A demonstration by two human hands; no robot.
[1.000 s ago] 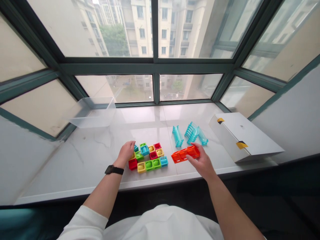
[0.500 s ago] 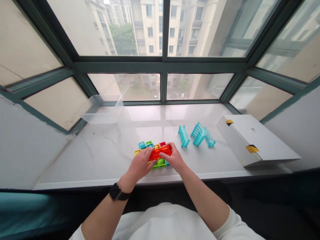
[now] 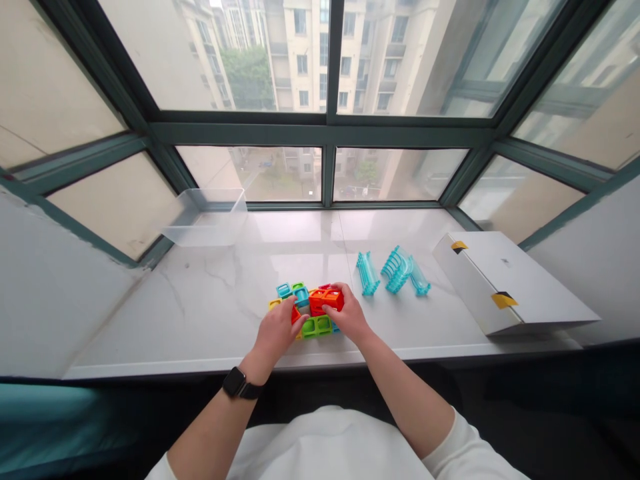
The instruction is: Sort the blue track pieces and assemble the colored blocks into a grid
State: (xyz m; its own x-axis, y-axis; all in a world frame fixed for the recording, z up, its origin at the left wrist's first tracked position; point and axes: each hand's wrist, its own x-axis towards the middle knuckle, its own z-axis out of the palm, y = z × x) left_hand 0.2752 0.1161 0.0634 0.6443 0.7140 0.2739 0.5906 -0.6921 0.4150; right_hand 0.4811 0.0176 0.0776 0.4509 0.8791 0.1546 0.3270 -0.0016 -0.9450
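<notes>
My right hand (image 3: 353, 316) grips a red-orange toy block (image 3: 319, 303) between thumb and fingers, above a cluster of colourful toy blocks. My left hand (image 3: 273, 329) is closed on a smaller red block (image 3: 295, 313), mostly hidden by the fingers. A gap separates the two red pieces. Beneath and around them lie green blocks (image 3: 317, 327), a blue block (image 3: 301, 295) and a yellow block (image 3: 275, 303). Part of the cluster is covered by my hands.
Turquoise clear track pieces (image 3: 368, 273) lie right of the blocks on the white marble sill (image 3: 215, 320). A clear plastic bin (image 3: 205, 233) stands at the back left. At the right sits a white box (image 3: 520, 280) with yellow-black tabs. Window frames (image 3: 327, 137) close off the back.
The long red piece that both hands held is now in two parts. My left hand has moved slightly left with the smaller part, and the larger stays in my right hand.
</notes>
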